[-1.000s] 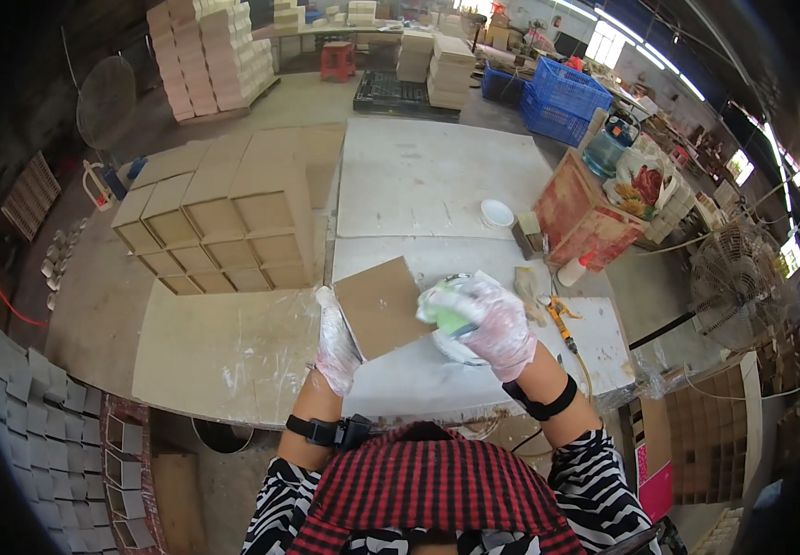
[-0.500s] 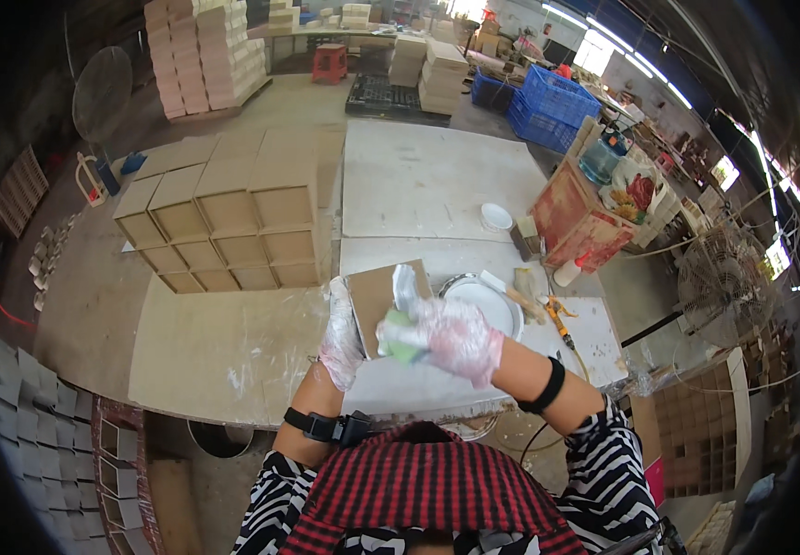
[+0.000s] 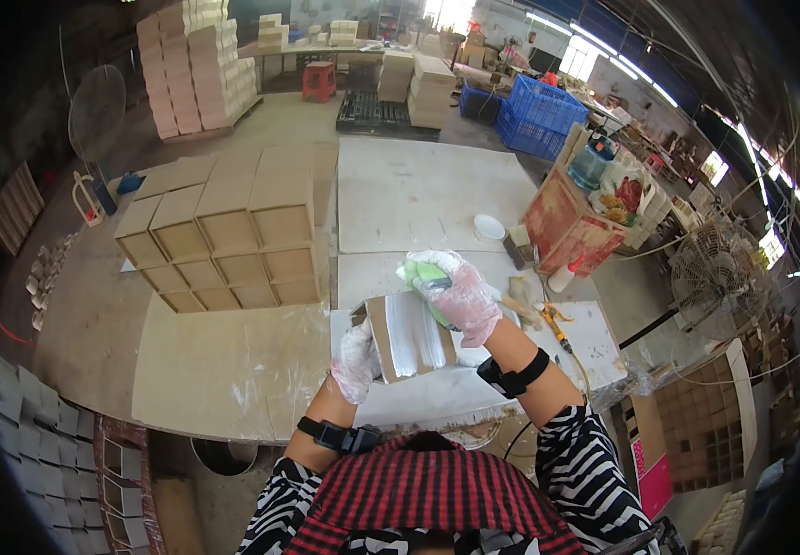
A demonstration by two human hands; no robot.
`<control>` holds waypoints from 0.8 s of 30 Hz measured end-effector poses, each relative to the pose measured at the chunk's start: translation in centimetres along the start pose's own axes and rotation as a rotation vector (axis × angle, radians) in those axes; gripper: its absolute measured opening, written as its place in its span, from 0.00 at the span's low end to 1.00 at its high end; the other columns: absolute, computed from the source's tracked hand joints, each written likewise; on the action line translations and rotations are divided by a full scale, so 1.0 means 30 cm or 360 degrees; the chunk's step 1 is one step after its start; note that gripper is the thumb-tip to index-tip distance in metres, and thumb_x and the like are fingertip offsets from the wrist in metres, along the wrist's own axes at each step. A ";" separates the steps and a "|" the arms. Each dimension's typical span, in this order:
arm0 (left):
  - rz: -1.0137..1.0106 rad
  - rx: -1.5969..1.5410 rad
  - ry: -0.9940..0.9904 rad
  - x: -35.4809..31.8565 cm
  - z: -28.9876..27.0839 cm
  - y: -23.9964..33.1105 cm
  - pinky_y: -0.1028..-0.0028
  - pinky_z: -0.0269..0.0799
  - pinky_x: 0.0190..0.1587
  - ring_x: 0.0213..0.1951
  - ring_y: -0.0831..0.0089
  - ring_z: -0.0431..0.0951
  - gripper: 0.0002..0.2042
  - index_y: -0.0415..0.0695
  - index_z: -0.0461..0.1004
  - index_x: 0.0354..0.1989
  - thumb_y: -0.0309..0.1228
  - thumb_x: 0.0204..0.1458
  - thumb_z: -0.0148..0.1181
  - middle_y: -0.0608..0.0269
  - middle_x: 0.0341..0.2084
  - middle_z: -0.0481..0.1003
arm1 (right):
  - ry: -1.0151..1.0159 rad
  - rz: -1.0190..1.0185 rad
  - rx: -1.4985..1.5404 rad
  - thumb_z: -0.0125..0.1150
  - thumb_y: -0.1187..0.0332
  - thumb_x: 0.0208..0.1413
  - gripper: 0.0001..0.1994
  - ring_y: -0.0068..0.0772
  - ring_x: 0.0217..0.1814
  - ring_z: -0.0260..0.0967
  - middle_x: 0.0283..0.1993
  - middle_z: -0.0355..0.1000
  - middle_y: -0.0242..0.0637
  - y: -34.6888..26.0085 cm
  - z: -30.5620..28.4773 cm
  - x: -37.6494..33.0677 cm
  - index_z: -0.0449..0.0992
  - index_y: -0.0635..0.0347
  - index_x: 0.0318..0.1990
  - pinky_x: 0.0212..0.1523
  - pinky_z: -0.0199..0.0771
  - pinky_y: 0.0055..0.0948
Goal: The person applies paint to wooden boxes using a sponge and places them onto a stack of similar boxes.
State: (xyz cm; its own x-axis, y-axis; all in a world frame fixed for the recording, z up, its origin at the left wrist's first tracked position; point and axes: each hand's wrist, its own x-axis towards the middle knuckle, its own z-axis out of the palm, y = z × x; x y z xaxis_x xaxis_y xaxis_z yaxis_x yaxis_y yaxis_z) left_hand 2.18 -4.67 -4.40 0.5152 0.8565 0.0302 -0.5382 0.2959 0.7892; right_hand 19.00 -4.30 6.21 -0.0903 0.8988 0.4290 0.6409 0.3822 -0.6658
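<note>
My left hand (image 3: 356, 361), in a thin whitened glove, grips the left end of a brown box (image 3: 379, 338) that is tilted above the table. White streaks of what looks like paint cover much of its upturned face. In my right hand (image 3: 469, 301), gloved and smeared white too, is a green sponge (image 3: 426, 274), held over the box's far right edge. That hand and the box hide most of a round pan of white liquid. Beside the pan lie a brush (image 3: 523, 313) and a yellow-and-black spray gun (image 3: 557, 321).
Several brown boxes (image 3: 256, 227) are stacked at the table's left. A white bowl (image 3: 489, 227), a white bottle (image 3: 563, 277) and a red-stained wooden crate (image 3: 562, 217) stand at the right. Beyond are blue crates (image 3: 534, 116); a fan (image 3: 716, 275) stands far right.
My right hand has moved up and away with the sponge. White streaks now show on the box's upturned face, and the box has turned in my left hand. The view has shifted slightly.
</note>
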 end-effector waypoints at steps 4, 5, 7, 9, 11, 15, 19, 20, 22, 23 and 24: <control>-0.0235 -0.0405 0.0222 0.035 0.092 0.071 0.64 0.71 0.47 0.46 0.64 0.73 0.28 0.42 0.61 0.55 0.53 0.56 0.40 0.56 0.47 0.70 | -0.0047 -0.0171 -0.0168 0.62 0.63 0.47 0.14 0.42 0.38 0.70 0.36 0.71 0.41 0.002 -0.013 -0.035 0.75 0.52 0.42 0.38 0.71 0.35; -0.0252 -0.0465 0.0206 0.038 0.097 0.072 0.64 0.71 0.47 0.45 0.64 0.73 0.29 0.42 0.61 0.55 0.54 0.56 0.39 0.56 0.47 0.70 | -0.0096 -0.0164 -0.0333 0.63 0.63 0.46 0.14 0.41 0.37 0.70 0.35 0.70 0.40 -0.035 -0.030 -0.054 0.75 0.50 0.42 0.36 0.71 0.35; -0.0245 -0.0528 0.0078 0.037 0.088 0.073 0.64 0.71 0.47 0.46 0.64 0.73 0.32 0.42 0.61 0.55 0.57 0.55 0.36 0.55 0.47 0.69 | -0.0254 -0.0370 -0.0471 0.63 0.63 0.44 0.16 0.39 0.34 0.70 0.32 0.69 0.38 -0.066 -0.049 -0.094 0.74 0.47 0.43 0.33 0.72 0.34; -0.0209 -0.0524 -0.0126 0.042 0.038 0.054 0.64 0.70 0.49 0.47 0.63 0.72 0.36 0.42 0.61 0.56 0.63 0.52 0.33 0.55 0.48 0.69 | -0.0480 -0.0785 -0.0394 0.63 0.63 0.42 0.18 0.36 0.32 0.70 0.30 0.68 0.37 -0.075 -0.056 -0.141 0.73 0.44 0.45 0.31 0.72 0.33; -0.0353 -0.0694 -0.0178 0.051 0.007 0.031 0.66 0.71 0.48 0.46 0.63 0.73 0.34 0.43 0.61 0.56 0.60 0.54 0.33 0.55 0.47 0.69 | -0.0653 -0.0975 -0.0899 0.60 0.61 0.42 0.22 0.37 0.33 0.70 0.32 0.68 0.37 -0.114 -0.045 -0.160 0.69 0.40 0.49 0.31 0.72 0.32; -0.0422 -0.0526 -0.0016 0.059 0.019 -0.013 0.61 0.70 0.49 0.47 0.62 0.72 0.28 0.42 0.61 0.55 0.53 0.56 0.38 0.55 0.48 0.69 | -0.0556 -0.0915 -0.1097 0.57 0.61 0.44 0.23 0.41 0.35 0.69 0.37 0.65 0.41 -0.066 -0.004 -0.100 0.66 0.38 0.52 0.34 0.72 0.36; -0.0215 -0.0454 0.0017 0.049 0.046 -0.028 0.59 0.70 0.50 0.49 0.62 0.71 0.24 0.43 0.62 0.55 0.47 0.56 0.43 0.56 0.49 0.69 | -0.0471 -0.0511 -0.1038 0.57 0.63 0.44 0.22 0.42 0.37 0.69 0.38 0.65 0.42 -0.107 -0.012 -0.010 0.67 0.38 0.50 0.36 0.73 0.36; -0.0159 -0.0537 -0.0104 0.044 0.047 -0.012 0.60 0.69 0.51 0.49 0.62 0.71 0.23 0.44 0.63 0.54 0.46 0.56 0.44 0.56 0.49 0.69 | -0.0438 -0.0509 -0.1003 0.57 0.63 0.43 0.21 0.43 0.38 0.69 0.38 0.66 0.42 -0.117 -0.015 -0.003 0.67 0.39 0.50 0.36 0.73 0.36; -0.0042 -0.0699 -0.0348 0.034 0.041 0.016 0.61 0.68 0.52 0.49 0.63 0.71 0.21 0.44 0.64 0.54 0.44 0.56 0.45 0.56 0.49 0.69 | -0.0474 -0.0855 -0.0849 0.57 0.65 0.43 0.20 0.42 0.37 0.70 0.36 0.66 0.42 -0.123 -0.006 -0.059 0.68 0.41 0.48 0.35 0.73 0.36; -0.0078 -0.0658 -0.0281 0.032 0.042 0.015 0.61 0.68 0.51 0.49 0.64 0.71 0.21 0.44 0.63 0.54 0.43 0.57 0.45 0.57 0.49 0.69 | -0.0486 -0.1018 -0.0771 0.57 0.65 0.43 0.19 0.42 0.37 0.70 0.35 0.66 0.42 -0.124 0.001 -0.100 0.69 0.42 0.47 0.35 0.73 0.36; -0.0116 -0.0618 -0.0214 0.032 0.044 0.012 0.62 0.69 0.51 0.49 0.64 0.71 0.21 0.44 0.63 0.54 0.42 0.57 0.45 0.57 0.49 0.69 | -0.0521 -0.1013 -0.0873 0.58 0.65 0.41 0.19 0.40 0.37 0.70 0.34 0.66 0.42 -0.131 0.015 -0.121 0.70 0.43 0.46 0.34 0.73 0.35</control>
State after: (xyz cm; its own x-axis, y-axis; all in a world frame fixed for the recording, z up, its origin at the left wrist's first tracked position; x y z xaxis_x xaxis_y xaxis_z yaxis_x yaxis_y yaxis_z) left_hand 3.36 -4.31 -3.28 0.6297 0.7724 0.0829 -0.6954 0.5130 0.5032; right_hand 16.47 -8.99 7.00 -0.7111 0.6005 0.3656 0.6616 0.7475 0.0592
